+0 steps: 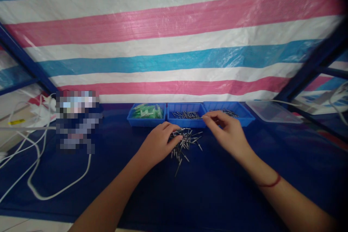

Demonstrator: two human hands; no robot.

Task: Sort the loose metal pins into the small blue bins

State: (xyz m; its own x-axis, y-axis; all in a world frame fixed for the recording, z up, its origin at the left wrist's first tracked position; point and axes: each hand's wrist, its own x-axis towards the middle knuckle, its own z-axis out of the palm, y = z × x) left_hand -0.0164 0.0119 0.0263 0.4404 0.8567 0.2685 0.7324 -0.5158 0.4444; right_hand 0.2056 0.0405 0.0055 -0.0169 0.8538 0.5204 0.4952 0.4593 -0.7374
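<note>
A loose pile of metal blind rivets lies on the dark blue tabletop. My left hand rests at the pile's left side, its thumb and fingers apart around some of the rivets. Thumb and index finger of my right hand are pinched together on what looks like one thin rivet, over the front edges of the bins. Behind the pile, the middle blue bin holds similar rivets. More lie in the right blue bin, partly hidden by my right hand.
The left blue bin contains green-and-white packets. A clear plastic lid lies at the back right. White cables loop across the left side, near a blurred-out patch. A striped tarp hangs behind the table between blue posts.
</note>
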